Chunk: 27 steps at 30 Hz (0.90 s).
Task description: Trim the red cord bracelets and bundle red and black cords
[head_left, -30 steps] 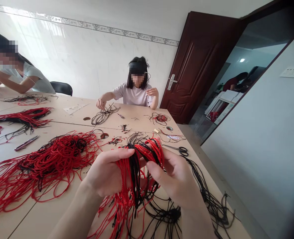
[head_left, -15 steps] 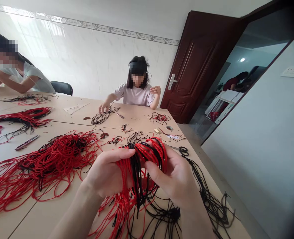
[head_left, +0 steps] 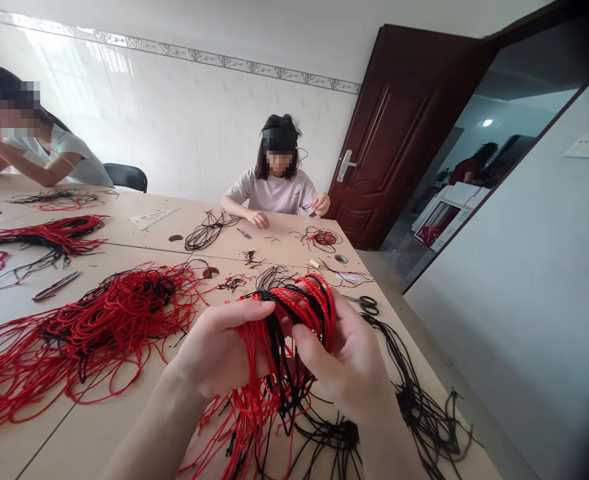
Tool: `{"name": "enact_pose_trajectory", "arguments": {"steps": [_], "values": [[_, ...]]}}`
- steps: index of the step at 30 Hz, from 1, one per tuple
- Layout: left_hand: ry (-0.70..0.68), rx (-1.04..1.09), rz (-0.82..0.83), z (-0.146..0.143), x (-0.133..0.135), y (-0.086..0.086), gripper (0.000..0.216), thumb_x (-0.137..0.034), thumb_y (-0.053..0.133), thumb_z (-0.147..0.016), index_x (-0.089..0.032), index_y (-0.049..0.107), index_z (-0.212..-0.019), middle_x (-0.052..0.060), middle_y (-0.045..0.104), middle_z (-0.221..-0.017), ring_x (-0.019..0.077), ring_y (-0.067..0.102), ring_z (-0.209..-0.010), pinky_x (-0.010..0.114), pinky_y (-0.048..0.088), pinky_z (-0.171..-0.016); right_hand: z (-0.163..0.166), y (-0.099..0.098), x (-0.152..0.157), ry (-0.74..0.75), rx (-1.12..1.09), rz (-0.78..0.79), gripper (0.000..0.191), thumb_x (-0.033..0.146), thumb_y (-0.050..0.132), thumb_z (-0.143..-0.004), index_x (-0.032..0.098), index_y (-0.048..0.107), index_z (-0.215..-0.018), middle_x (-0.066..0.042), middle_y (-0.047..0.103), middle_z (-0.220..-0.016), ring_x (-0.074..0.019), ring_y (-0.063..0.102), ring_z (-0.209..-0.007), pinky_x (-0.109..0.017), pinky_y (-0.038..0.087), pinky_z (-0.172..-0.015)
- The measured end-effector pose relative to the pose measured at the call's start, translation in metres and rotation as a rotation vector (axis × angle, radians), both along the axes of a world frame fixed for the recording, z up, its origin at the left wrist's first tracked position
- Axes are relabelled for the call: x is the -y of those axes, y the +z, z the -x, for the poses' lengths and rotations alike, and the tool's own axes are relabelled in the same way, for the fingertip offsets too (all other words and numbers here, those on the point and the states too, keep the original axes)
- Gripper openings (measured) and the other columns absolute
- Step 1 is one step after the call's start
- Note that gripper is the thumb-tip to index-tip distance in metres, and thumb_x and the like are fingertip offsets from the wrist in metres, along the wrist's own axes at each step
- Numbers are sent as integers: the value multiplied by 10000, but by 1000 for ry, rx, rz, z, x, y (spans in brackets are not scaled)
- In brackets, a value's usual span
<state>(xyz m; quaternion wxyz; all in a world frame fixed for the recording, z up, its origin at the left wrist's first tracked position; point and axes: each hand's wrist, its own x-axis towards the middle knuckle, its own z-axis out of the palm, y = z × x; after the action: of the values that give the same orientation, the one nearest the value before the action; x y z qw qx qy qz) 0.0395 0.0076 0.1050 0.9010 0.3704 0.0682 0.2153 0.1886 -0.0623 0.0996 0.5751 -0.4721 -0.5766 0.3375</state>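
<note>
A thick bundle of red and black cords [head_left: 294, 313] is held up over the near edge of the table [head_left: 124, 227]. My left hand [head_left: 219, 350] is closed round its left side, thumb on top. My right hand [head_left: 352, 363] grips the right side, where braided red loops drape over the fingers. Loose cord ends hang down from both hands onto a tangle of black cords [head_left: 414, 407] on the table.
A big heap of red cords [head_left: 89, 327] lies to the left. Scissors [head_left: 367, 305] rest past my right hand, a slim tool [head_left: 54, 285] further left. One person sits across the table with black cords [head_left: 207, 230], another at far left. The open door [head_left: 399, 133] is behind.
My hands stay on the bundle, the right one shifting slightly up. The person across the table has drawn both hands back from the black cords toward their body.
</note>
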Motion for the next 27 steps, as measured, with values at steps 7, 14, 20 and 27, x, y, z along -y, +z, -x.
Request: {"name": "enact_pose_trajectory", "arguments": {"steps": [7,14,20,27], "values": [[64,-73,36,2,0,-4,352,-314,649,-768,-100,723,-1038,98,754,-826,190,644,-670,285,472,-665,0,-2,1,-40,78,26,502,343,680,-796,221,529,-1259,-85,687,-1088,-268,643,-1052,-408,546,-898],[-4,4,-30,-1,2,1,382,-320,573,-805,-109,699,-1097,129,750,-946,311,670,-955,423,451,-925,-1,-1,1,26,27,36,524,323,645,-830,205,473,-1310,-91,681,-1116,-255,643,-1058,-426,515,-969],[39,-35,9,-2,1,-2,378,-333,635,-772,-106,715,-1064,137,750,-975,305,667,-938,415,462,-904,1,-3,1,34,30,44,602,302,678,-809,225,420,-1347,-86,666,-1182,-242,649,-1062,-419,510,-986],[67,-30,36,-2,2,-4,227,-300,669,-769,-129,773,-877,113,763,-899,316,652,-1016,415,428,-978,5,-5,0,-25,73,-26,639,314,695,-788,245,421,-1361,-92,616,-1283,-266,592,-1183,-423,486,-1031]]}}
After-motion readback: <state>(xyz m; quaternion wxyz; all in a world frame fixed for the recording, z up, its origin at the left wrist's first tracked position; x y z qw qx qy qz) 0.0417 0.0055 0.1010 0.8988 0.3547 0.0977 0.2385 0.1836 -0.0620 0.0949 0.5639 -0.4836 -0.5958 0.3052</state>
